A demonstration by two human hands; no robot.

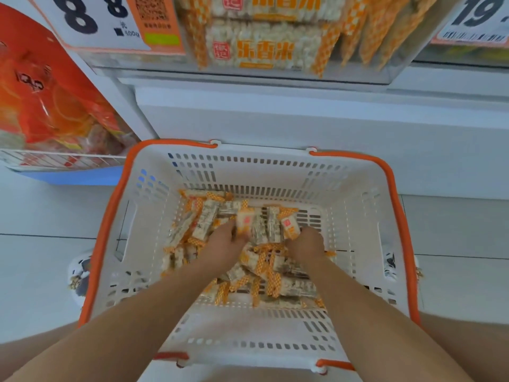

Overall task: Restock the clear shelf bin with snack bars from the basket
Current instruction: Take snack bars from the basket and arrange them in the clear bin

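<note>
A white basket (344,188) with orange rim and handles stands on the floor below me. Several snack bars (278,274) in orange-checked wrappers lie heaped on its bottom. Both my hands are down in the heap. My left hand (224,244) and my right hand (307,245) clasp a bunch of bars (265,226) between them, fingers curled round its sides. The clear shelf bin (358,73) hangs above at the top, holding several bars of the same kind behind its front wall.
A wire rack (63,158) with orange-red bags stands at the left. White price signs (91,20) hang on the shelf at top left and top right. A white shelf base (275,117) runs behind the basket. Pale floor tiles surround it.
</note>
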